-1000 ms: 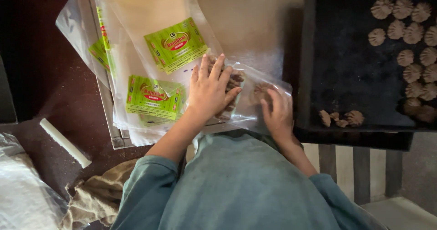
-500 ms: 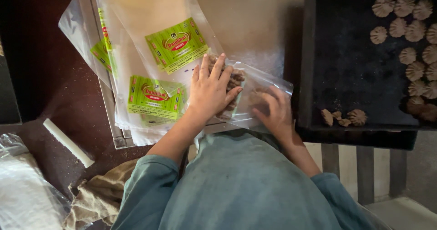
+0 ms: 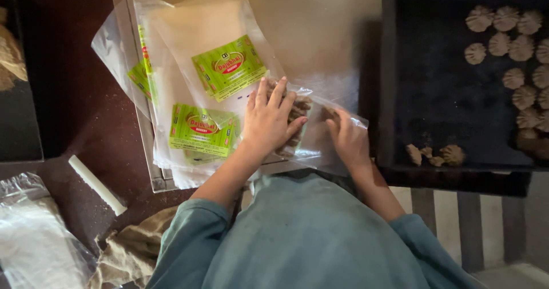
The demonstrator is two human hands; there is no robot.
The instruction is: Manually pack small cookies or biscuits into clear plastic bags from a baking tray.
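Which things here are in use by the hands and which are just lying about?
In use: left hand, right hand, clear bag of biscuits, stack of labelled bags, tray with biscuits.
Lying about: white stick, cloth, crumpled plastic.

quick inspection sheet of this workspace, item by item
surface: dark brown table, partly under a pale sheet
job's things: clear bag of biscuits under both hands; stack of clear bags with green labels
clutter: white stick, crumpled cloth, clear plastic
hands: left hand lies flat on the bag, fingers spread; right hand is at the bag's open end
cables: nothing seen
surroundings: dark tray with swirled biscuits at right; striped floor below
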